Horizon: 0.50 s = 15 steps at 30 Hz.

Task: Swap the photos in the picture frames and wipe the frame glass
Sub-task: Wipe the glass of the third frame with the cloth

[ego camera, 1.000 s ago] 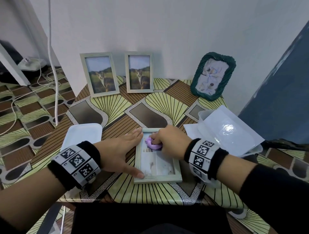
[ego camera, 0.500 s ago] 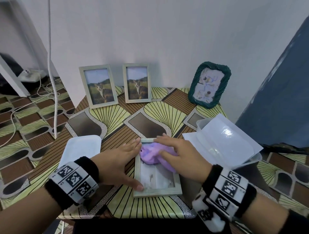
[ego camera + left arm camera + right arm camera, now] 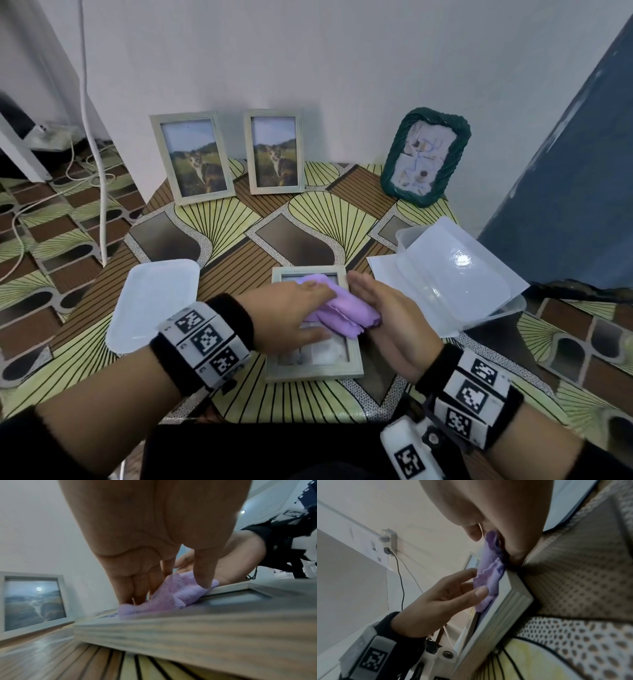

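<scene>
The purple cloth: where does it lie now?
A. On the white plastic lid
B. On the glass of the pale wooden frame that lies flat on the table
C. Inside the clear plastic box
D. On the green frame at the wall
B: the purple cloth lies on the flat pale wooden frame, with the left hand and the right hand on it.

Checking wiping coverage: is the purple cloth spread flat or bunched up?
Bunched up. The purple cloth lies in crumpled folds across the flat frame, between the left hand and the right hand.
</scene>
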Each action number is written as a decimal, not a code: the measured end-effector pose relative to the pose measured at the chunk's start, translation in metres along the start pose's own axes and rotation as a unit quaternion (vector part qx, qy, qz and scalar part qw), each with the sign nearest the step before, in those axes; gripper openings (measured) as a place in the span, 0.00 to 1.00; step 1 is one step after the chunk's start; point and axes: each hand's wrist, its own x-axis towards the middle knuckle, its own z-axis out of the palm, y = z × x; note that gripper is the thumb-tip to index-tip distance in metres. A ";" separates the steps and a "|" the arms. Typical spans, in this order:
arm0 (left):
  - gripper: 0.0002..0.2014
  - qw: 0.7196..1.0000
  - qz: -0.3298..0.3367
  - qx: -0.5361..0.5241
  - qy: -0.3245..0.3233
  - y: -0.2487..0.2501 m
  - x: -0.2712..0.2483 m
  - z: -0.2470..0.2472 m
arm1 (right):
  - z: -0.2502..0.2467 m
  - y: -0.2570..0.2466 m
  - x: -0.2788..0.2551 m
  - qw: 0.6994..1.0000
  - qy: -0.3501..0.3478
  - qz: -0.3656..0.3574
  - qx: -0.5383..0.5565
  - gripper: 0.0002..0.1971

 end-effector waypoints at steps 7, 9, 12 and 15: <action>0.08 0.997 -0.040 0.017 0.056 0.015 0.010 -0.009 | 0.011 -0.001 -0.002 0.997 0.045 0.028 0.058 0.21; 0.06 0.996 -0.048 0.001 0.072 0.014 0.011 -0.009 | 0.014 -0.003 -0.001 0.994 0.073 0.040 0.067 0.23; 0.06 0.995 -0.060 -0.004 0.075 0.009 0.011 -0.008 | 0.017 -0.005 -0.001 0.995 0.055 0.058 0.056 0.28; 0.11 0.995 -0.058 -0.027 0.079 0.003 0.010 -0.007 | 0.019 -0.008 -0.005 0.994 0.045 0.069 0.070 0.27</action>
